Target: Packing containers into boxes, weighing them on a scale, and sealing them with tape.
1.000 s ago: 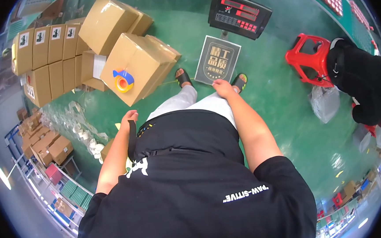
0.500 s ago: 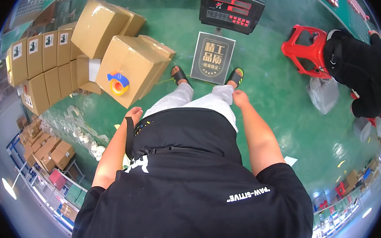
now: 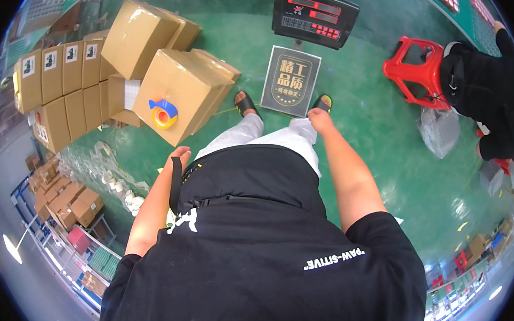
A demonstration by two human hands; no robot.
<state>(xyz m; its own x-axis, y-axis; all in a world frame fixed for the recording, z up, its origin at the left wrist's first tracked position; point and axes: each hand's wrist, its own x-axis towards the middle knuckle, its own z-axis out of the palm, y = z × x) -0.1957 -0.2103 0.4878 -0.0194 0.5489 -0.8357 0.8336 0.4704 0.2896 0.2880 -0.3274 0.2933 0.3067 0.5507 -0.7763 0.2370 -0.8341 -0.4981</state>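
Observation:
My left hand (image 3: 181, 154) hangs beside my left thigh, next to the black waist bag (image 3: 246, 176). Its fingers are partly visible and loosely apart, with nothing in them. Held forward of my right thigh, my right hand (image 3: 320, 120) overlaps the area by my right sandal (image 3: 323, 101). The back of that hand hides its fingers, and no object shows in it. Just ahead of my feet stands a scale, its flat grey platform (image 3: 290, 82) printed and its black display head (image 3: 314, 17) on a post. Neither hand touches the scale.
Left of the scale, a large carton (image 3: 172, 98) carries a blue-and-orange tape dispenser (image 3: 163, 114). Stacked labelled cartons (image 3: 60, 70) stand beyond it. A red stool (image 3: 413, 71) and a crouching person in black (image 3: 483, 76) are on the right, with a plastic bag (image 3: 440, 133) below the stool.
My right hand has moved forward and slightly left, toward my right foot. My left hand has hardly moved. The other person's arm now reaches up toward the green surface at the right.

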